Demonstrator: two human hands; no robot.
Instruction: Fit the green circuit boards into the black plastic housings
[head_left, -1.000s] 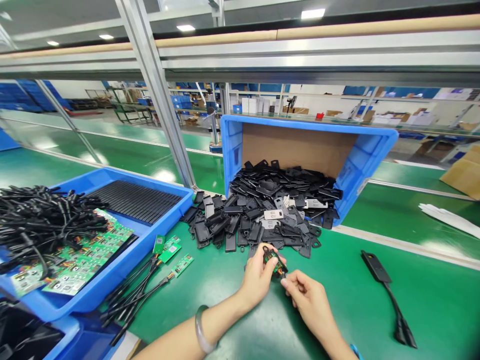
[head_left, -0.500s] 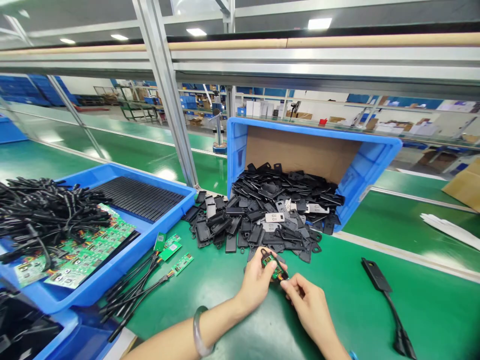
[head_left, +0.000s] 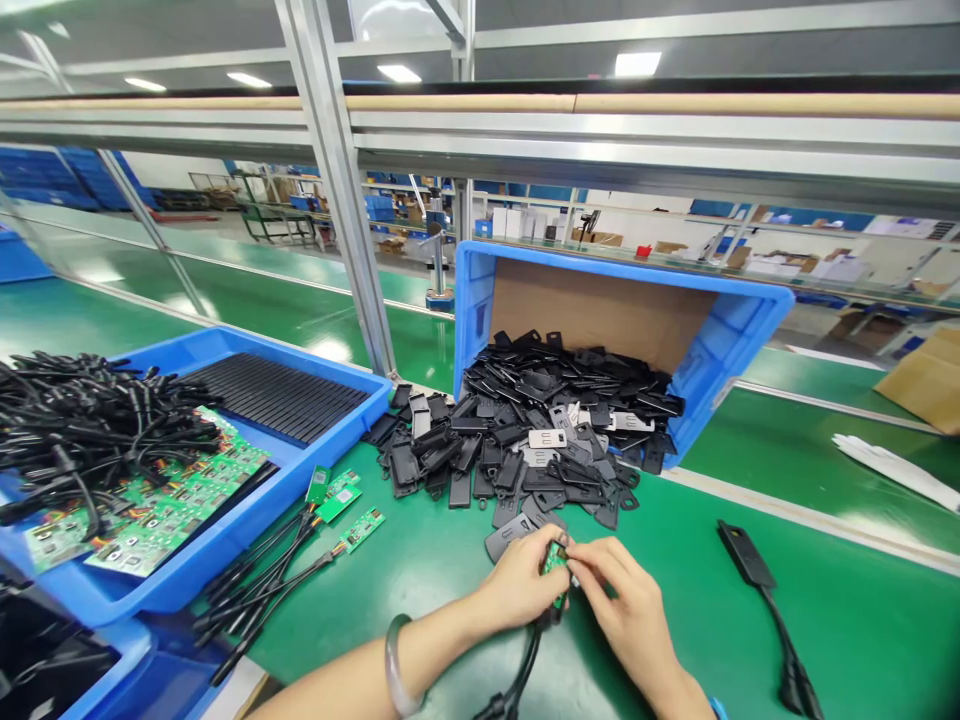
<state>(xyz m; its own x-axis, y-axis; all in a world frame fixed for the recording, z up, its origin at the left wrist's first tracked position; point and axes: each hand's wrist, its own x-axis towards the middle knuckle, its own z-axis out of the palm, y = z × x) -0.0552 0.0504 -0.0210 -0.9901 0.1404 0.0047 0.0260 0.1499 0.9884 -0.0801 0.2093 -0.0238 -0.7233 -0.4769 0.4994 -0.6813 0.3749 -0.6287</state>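
My left hand [head_left: 521,578] is closed around a green circuit board [head_left: 556,556] with a black cable [head_left: 527,663] hanging from its lower end. Dark plastic shows at the board's edge, mostly hidden by the fingers. At the upper right side of the board, my right hand [head_left: 619,595] pinches with thumb and fingertips. Just beyond my left hand lies a grey plastic cover [head_left: 508,537], beside the heap of black plastic casings [head_left: 480,450]. Several cabled circuit boards [head_left: 361,530] rest on the green bench to the left.
A blue crate [head_left: 626,262] lies tipped on its side, casings spilling out. At left, a blue tray [head_left: 330,415] bears cables, boards and rows of black casings. One closed casing with cable [head_left: 750,560] lies at right, near a white glove [head_left: 896,470]. A metal post [head_left: 337,190] rises behind.
My hands have turned the board and drawn it slightly nearer, and its cable now shows below. My right fingertips have shifted from its lower end to its upper side.
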